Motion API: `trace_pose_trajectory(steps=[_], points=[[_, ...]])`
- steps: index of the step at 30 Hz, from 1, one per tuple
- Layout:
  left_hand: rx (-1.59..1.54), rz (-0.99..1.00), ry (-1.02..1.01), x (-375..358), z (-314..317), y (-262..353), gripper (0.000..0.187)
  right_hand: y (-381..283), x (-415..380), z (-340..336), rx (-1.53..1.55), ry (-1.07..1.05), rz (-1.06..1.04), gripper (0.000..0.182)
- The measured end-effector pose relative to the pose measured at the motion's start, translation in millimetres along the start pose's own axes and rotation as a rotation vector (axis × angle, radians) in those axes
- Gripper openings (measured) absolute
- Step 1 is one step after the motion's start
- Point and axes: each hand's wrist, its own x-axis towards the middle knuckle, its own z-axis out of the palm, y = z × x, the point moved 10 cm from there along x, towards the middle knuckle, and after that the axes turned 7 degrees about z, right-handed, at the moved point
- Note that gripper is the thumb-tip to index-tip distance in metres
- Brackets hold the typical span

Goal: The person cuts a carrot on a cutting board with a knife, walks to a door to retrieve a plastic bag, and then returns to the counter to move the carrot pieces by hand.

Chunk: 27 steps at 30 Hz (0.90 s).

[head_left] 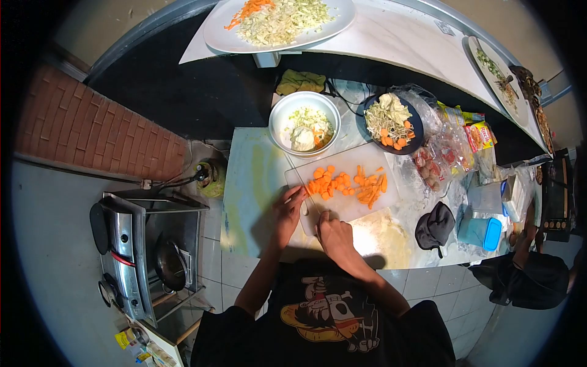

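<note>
A white cutting board (391, 165) lies on the table with sliced orange carrots (330, 183) spread across it, rounds at the left and longer sticks at the right. My left hand (290, 211) is closed at the board's left edge, its fingertips pressed on carrot. Wrapped round the handle of a knife (312, 202) is my right hand (333, 232); the blade points away from me, beside the left fingertips. Just beyond the board stands a white bowl (274, 122) with chopped vegetables and a pale lump.
A dark plate (417, 125) holds sprouts and carrot rounds. Plastic bags (449, 150), a black cap (435, 226) and a blue container (480, 232) are at the right. An oval platter (339, 27) rests on the raised counter. Another person (526, 278) is at far right.
</note>
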Motion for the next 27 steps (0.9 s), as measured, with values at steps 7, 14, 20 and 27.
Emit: trace_pose_trajectory(steps=[7, 14, 20, 27], points=[[-0.103, -0.032, 0.047, -6.1, 3.1, -7.3, 0.032, -5.8, 0.1, -5.7, -0.075, 0.046, -0.050, 0.029], [-0.122, 0.013, 0.103, -6.3, -0.1, -3.0, 0.036, -4.7, 1.6, -5.8, -0.074, 0.021, -0.022, 0.025], [-0.105, -0.056, 0.066, -4.7, -1.3, -3.2, 0.033, -3.9, 1.5, -5.7, -0.062, -0.004, -0.012, 0.028], [-0.187, -0.117, 0.065, -5.9, 1.8, -8.9, 0.031, -4.1, 0.8, -2.8, -0.069, -0.002, -0.029, 0.032]])
